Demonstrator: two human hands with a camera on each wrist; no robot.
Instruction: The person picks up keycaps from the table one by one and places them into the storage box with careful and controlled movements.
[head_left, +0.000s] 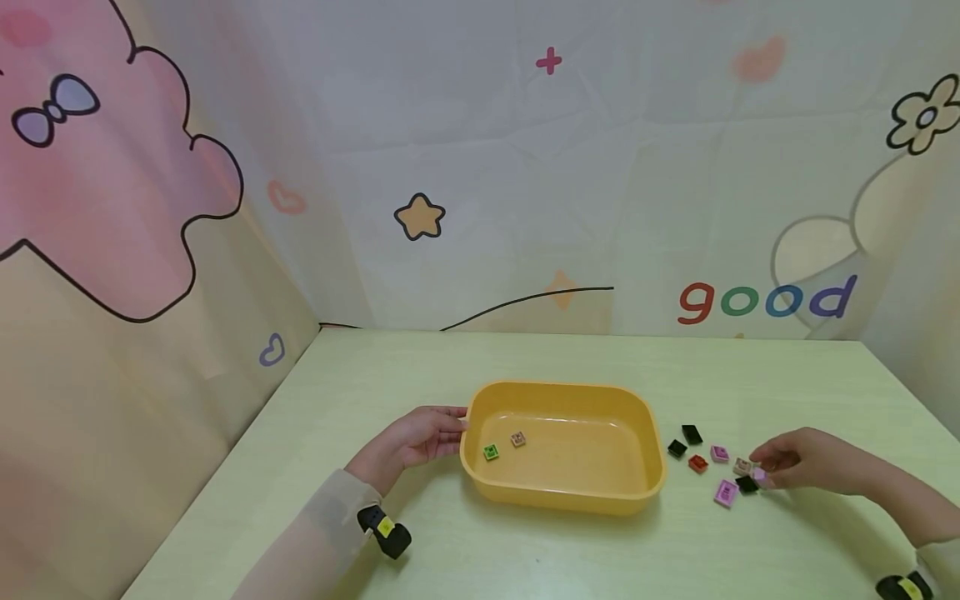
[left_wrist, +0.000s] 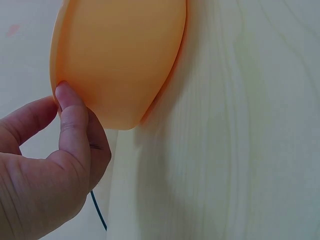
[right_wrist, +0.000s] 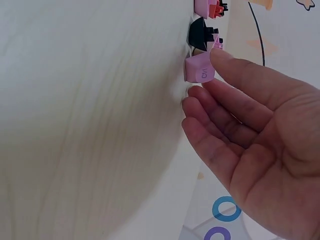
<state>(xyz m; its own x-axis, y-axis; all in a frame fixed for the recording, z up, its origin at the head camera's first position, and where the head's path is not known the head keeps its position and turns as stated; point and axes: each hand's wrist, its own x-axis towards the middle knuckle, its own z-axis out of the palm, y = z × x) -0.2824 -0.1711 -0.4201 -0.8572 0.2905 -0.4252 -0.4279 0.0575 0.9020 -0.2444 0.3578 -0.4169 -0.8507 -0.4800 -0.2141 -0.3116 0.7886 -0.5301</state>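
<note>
- My right hand [right_wrist: 260, 135] pinches a pink "Ctrl" keycap [right_wrist: 198, 68] between thumb and fingers.
- Just beside it lie a beige keycap [head_left: 743, 466] and a black keycap [head_left: 747, 485].
- My left hand [head_left: 422, 437] grips the yellow tub [head_left: 555, 497] by its left end.
- Inside the tub, towards that end: a green keycap [head_left: 491, 452] and a brownish keycap [head_left: 518, 438].

Pale wood-grain table [head_left: 375, 367]; on it, yellow tray [head_left: 577, 454], with loose multicoloured keycaps [head_left: 698, 463] beside.

Table [head_left: 570, 357] behind the yellow tray [head_left: 570, 457] is passable; keycaps [head_left: 698, 463] crowd its right side.
</note>
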